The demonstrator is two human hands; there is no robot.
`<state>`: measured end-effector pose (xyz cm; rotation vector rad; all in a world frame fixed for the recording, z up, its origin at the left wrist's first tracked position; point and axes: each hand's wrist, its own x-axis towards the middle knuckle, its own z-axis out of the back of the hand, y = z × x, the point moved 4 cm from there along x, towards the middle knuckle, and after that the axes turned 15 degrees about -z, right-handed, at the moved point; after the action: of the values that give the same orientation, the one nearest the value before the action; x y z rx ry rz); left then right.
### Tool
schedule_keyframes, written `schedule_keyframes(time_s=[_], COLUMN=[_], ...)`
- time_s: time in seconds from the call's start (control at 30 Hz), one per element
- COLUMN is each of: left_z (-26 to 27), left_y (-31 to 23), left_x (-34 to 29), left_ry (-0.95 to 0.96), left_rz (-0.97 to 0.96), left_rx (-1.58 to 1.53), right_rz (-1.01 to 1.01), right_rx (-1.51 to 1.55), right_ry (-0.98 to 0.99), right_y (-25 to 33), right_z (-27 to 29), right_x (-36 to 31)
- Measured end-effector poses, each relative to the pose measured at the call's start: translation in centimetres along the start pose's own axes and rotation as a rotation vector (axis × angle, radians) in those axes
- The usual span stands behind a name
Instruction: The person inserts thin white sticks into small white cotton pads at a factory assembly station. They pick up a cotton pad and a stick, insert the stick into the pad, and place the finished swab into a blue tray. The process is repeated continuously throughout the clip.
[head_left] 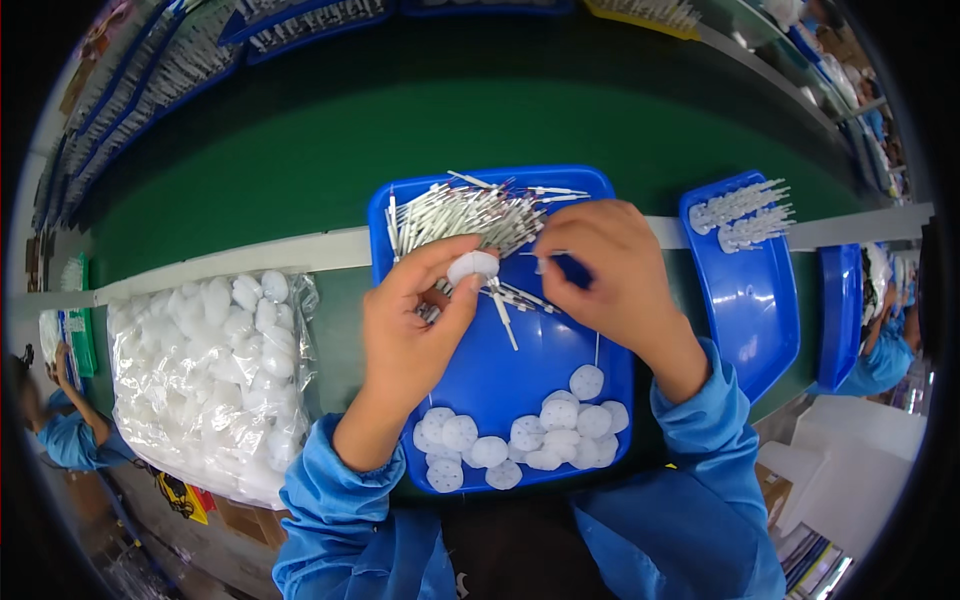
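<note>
Over a blue tray (490, 375), my left hand (405, 325) pinches a round white disc (472, 267) between thumb and fingers. My right hand (615, 270), just to its right, has thumb and forefinger closed on a thin white stick (531, 254), whose rest the fingers hide. Behind both hands, a heap of slim white sticks (465, 215), some with reddish parts, fills the far end of the tray. A loose white stick (506, 322) slants below the disc. Several white discs with small holes (562, 432) lie along the tray's near end.
Left of the tray sits a clear plastic bag (210, 380) full of white discs. To the right, another blue tray (745, 320) carries disc-and-stick pieces (740, 215). More filled trays (315, 25) line the far edge of the green table (400, 120). Co-workers in blue sleeves (75, 435) are at both sides.
</note>
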<state>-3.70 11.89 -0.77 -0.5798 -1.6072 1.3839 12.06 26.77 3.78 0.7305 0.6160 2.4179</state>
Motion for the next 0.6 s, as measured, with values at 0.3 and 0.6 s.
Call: schedule_keyframes(time_s=[0.3,0.6], left_z=[-0.1,0.1], left_y=[-0.4,0.1], left_x=[0.0,0.0], left_ry=[0.045,-0.097], left_rz=[0.002,-0.096], left_rx=[-0.009,0.011], right_rz=[-0.298,-0.367], right_rx=[0.565,0.425], right_ry=[0.146,0.132], right_y=[0.8,0.7], right_z=[-1.9,-2.1], right_x=[-2.2,-3.2])
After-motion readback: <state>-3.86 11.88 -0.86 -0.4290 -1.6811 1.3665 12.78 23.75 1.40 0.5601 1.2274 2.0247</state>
